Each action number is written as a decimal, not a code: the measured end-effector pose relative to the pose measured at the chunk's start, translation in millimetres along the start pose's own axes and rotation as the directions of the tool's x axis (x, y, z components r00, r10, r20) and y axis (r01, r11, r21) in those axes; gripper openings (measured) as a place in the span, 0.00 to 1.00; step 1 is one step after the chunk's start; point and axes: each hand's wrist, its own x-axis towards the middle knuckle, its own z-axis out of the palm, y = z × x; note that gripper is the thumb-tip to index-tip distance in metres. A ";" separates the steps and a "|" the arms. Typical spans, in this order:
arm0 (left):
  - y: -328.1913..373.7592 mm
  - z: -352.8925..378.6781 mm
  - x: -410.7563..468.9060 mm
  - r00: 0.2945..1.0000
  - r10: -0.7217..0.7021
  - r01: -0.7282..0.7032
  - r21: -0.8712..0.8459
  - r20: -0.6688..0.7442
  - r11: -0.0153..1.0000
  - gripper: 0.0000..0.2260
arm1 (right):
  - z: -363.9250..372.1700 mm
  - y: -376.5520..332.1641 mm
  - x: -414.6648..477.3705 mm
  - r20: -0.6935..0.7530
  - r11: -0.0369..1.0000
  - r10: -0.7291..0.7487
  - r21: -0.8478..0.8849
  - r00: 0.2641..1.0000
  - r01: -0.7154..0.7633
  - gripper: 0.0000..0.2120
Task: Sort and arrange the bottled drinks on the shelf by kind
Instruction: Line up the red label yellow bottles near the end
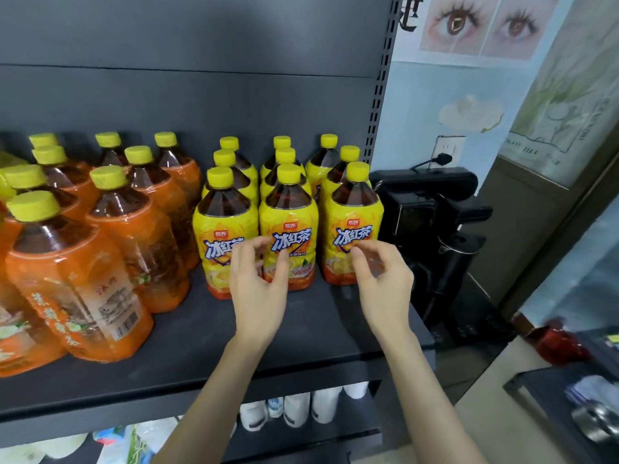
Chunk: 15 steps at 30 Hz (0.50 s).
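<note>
Several yellow-labelled tea bottles (pixel 348 226) with yellow caps stand in three rows on the right of the dark shelf (pixel 207 343). On the left stand several orange-labelled tea bottles (pixel 80 279), also yellow-capped. My left hand (pixel 259 283) hovers just in front of the front middle yellow bottle (pixel 290 229), fingers curled and apart, holding nothing. My right hand (pixel 382 279) hovers in front of the front right yellow bottle, fingers loosely curled, empty. Whether either hand touches a bottle I cannot tell.
The shelf's perforated upright (pixel 382 95) bounds it on the right. Beyond it stands a black appliance (pixel 432 222) plugged into a wall socket (pixel 447 150). White bottles (pixel 294 410) sit on the shelf below. A red object (pixel 559 343) lies on a counter at right.
</note>
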 end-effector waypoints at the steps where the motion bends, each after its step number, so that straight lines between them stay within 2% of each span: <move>1: 3.9 6.7 1.2 1.000 0.020 -0.020 0.021 -0.006 1.000 0.09 | -4.0 3.3 5.9 -0.009 1.000 -0.018 -0.005 1.000 0.018 0.06; 5: 16.5 28.7 8.4 0.989 0.133 -0.121 0.172 -0.061 0.978 0.16 | -13.9 17.3 32.0 0.038 1.000 -0.010 0.027 0.999 0.009 0.21; 10: 17.3 48.0 24.9 0.979 0.190 -0.166 0.265 -0.069 0.950 0.27 | -9.9 36.1 64.3 0.311 0.979 0.126 0.114 0.942 -0.169 0.50; 12: 14.9 56.1 29.0 0.976 0.207 -0.182 0.285 -0.061 0.941 0.29 | -7.1 41.8 75.8 0.397 0.949 0.159 0.193 0.904 -0.252 0.55; 15: 8.6 64.1 31.2 0.971 0.230 -0.193 0.347 -0.068 0.918 0.28 | -2.1 51.6 91.3 0.489 0.882 0.162 0.317 0.857 -0.348 0.57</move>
